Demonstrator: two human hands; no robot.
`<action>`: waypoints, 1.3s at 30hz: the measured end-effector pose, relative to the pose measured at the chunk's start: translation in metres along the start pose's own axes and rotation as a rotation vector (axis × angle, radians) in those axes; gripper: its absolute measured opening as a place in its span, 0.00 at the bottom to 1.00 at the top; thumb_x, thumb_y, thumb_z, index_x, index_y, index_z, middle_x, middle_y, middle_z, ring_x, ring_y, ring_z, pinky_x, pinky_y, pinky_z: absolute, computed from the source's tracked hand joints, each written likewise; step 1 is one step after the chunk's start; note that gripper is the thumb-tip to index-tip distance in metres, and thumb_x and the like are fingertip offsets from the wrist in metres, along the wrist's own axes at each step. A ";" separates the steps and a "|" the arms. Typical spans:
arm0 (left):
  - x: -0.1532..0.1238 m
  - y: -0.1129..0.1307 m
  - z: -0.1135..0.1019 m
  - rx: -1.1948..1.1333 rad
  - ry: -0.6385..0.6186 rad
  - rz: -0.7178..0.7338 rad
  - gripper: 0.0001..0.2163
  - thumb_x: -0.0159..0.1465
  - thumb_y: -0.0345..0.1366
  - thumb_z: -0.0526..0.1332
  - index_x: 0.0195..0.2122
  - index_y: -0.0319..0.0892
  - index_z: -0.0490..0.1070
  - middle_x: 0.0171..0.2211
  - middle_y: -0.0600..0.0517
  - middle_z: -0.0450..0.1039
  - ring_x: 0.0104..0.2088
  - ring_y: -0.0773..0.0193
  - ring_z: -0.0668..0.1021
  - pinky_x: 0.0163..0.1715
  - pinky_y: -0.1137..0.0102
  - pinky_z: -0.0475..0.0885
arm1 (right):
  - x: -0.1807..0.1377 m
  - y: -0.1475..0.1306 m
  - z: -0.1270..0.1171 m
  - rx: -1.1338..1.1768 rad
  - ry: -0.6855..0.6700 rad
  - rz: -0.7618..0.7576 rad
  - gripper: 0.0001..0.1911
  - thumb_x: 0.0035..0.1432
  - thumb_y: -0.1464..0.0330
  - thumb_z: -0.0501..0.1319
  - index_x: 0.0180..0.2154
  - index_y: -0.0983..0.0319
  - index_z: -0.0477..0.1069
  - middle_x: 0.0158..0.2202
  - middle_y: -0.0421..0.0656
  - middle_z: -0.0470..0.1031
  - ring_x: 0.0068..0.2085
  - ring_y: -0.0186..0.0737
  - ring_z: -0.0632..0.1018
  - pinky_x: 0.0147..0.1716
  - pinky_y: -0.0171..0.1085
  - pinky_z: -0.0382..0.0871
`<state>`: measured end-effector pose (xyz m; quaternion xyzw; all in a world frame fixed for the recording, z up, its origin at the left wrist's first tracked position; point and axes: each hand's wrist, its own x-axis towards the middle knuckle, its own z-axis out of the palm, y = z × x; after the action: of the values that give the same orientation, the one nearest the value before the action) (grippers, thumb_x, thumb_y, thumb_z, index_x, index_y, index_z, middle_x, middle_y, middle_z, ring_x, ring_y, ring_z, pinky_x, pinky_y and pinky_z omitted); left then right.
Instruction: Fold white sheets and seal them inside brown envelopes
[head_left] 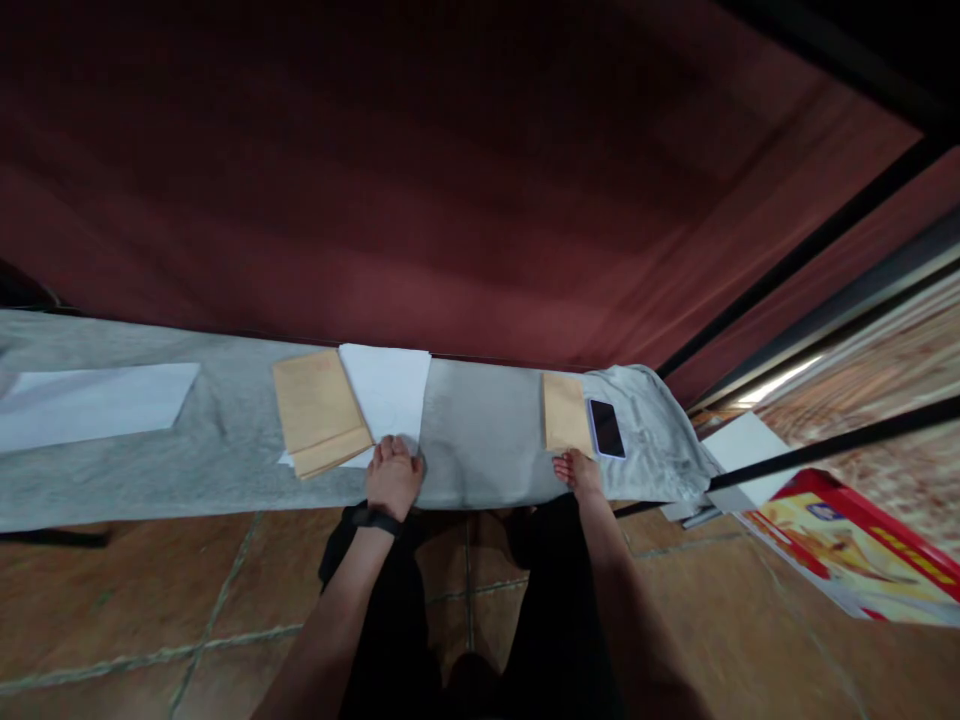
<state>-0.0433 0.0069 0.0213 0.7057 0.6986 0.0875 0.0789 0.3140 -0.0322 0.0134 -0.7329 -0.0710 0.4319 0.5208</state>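
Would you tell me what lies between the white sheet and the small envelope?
Head view: only bare grey cloth between white sheet and small envelope.

Both arms reach forward, left hand [393, 478] flat, palm down; right hand [578, 470] knuckles up.

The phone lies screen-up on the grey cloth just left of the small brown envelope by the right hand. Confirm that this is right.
Not quite. The head view shows the phone lying screen-up on the grey cloth, but just right of the small brown envelope, not left of it. The right hand rests at that envelope's near edge.
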 end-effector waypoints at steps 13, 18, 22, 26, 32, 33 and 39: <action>0.004 -0.015 -0.023 0.067 -0.161 0.085 0.14 0.67 0.31 0.54 0.51 0.32 0.72 0.52 0.33 0.76 0.53 0.49 0.79 0.50 0.61 0.74 | -0.002 0.008 0.004 -0.133 -0.040 -0.173 0.08 0.57 0.67 0.63 0.26 0.59 0.70 0.16 0.37 0.74 0.16 0.31 0.72 0.17 0.28 0.67; 0.005 -0.012 -0.027 0.089 -0.184 0.094 0.15 0.66 0.27 0.52 0.51 0.32 0.71 0.49 0.35 0.77 0.53 0.52 0.79 0.50 0.64 0.73 | -0.001 0.011 0.006 -0.180 -0.052 -0.199 0.07 0.56 0.67 0.63 0.27 0.59 0.70 0.17 0.37 0.74 0.16 0.31 0.72 0.18 0.28 0.67; 0.007 -0.015 -0.029 0.092 -0.210 0.077 0.15 0.64 0.25 0.53 0.49 0.34 0.73 0.47 0.36 0.78 0.49 0.53 0.81 0.46 0.66 0.73 | 0.002 0.011 0.006 -0.226 -0.059 -0.216 0.07 0.56 0.67 0.63 0.27 0.58 0.70 0.18 0.37 0.75 0.17 0.32 0.72 0.18 0.29 0.67; 0.010 -0.022 -0.030 0.071 -0.200 0.049 0.15 0.64 0.25 0.53 0.47 0.37 0.75 0.44 0.39 0.80 0.45 0.54 0.82 0.44 0.67 0.73 | 0.003 0.012 0.006 -0.268 -0.065 -0.229 0.06 0.58 0.68 0.60 0.28 0.58 0.71 0.19 0.37 0.75 0.18 0.32 0.72 0.19 0.29 0.67; 0.019 -0.036 -0.039 -0.031 -0.115 -0.019 0.10 0.66 0.31 0.55 0.41 0.42 0.76 0.37 0.45 0.82 0.40 0.56 0.83 0.40 0.69 0.72 | 0.000 0.013 0.006 -0.287 -0.076 -0.252 0.06 0.58 0.67 0.59 0.30 0.59 0.73 0.20 0.38 0.76 0.19 0.33 0.72 0.20 0.29 0.68; 0.021 -0.037 -0.040 -0.056 -0.092 -0.030 0.10 0.66 0.32 0.54 0.41 0.42 0.75 0.37 0.45 0.82 0.39 0.57 0.83 0.39 0.69 0.73 | -0.001 0.013 0.006 -0.286 -0.081 -0.256 0.06 0.57 0.67 0.59 0.30 0.59 0.73 0.20 0.38 0.76 0.19 0.33 0.72 0.21 0.30 0.68; 0.009 -0.009 -0.036 -0.230 0.043 0.036 0.12 0.70 0.34 0.49 0.47 0.44 0.71 0.54 0.46 0.78 0.49 0.61 0.81 0.49 0.68 0.74 | -0.010 0.011 0.014 -0.236 -0.168 -0.292 0.06 0.57 0.63 0.62 0.30 0.58 0.73 0.22 0.37 0.76 0.21 0.33 0.73 0.22 0.29 0.67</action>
<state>-0.0599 0.0153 0.0542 0.7025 0.6726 0.1837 0.1429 0.2938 -0.0328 0.0083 -0.7321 -0.2699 0.4002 0.4807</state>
